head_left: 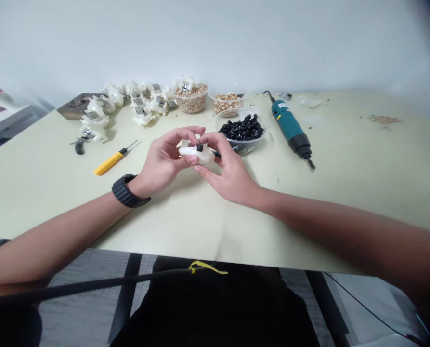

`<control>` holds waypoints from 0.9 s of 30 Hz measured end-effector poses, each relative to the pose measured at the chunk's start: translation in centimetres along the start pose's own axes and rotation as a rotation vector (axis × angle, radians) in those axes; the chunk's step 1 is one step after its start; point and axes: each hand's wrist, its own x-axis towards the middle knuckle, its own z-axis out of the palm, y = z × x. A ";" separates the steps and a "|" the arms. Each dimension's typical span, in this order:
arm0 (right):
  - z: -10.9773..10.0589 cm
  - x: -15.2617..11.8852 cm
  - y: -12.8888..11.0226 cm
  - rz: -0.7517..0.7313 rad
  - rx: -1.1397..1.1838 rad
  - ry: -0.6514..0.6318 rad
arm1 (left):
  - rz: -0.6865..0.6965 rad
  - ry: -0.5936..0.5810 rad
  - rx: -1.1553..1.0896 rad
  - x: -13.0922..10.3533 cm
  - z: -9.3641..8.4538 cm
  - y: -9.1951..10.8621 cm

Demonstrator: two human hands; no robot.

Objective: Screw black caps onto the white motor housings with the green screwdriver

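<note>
Both hands meet above the middle of the table around a small white plastic part (204, 156). My left hand (164, 156) wears a black wristband and grips the part's left side, thumb in front and fingers behind. My right hand (231, 168) closes on its right side, with the index finger curled over the top. A small black piece (199, 147) sits on the part between the fingertips; whether it is fixed there I cannot tell. Just behind my right hand stands a clear bowl (265, 132) of small black pieces (241, 127).
A yellow-handled screwdriver (110, 163) and small pliers (79, 145) lie at left. Several white plastic assemblies (142, 113) cluster at the back left. Tubs of tan pieces (191, 100) and metallic-looking pieces (227, 102) stand behind. At right lies a teal power screwdriver (290, 126).
</note>
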 end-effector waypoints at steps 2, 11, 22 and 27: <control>0.0 0.0 0.2 0.012 0.018 -0.015 | -0.026 -0.002 -0.042 -0.2 0.3 -0.1; 0.0 0.1 0.3 0.044 0.035 0.009 | -0.047 -0.024 -0.069 -0.1 0.1 -0.2; -0.1 0.1 0.0 -0.024 -0.050 0.062 | 0.014 0.019 -0.033 -0.2 0.3 0.9; -0.1 0.1 0.2 -0.056 -0.039 0.072 | 0.046 0.054 -0.131 -0.2 0.6 0.0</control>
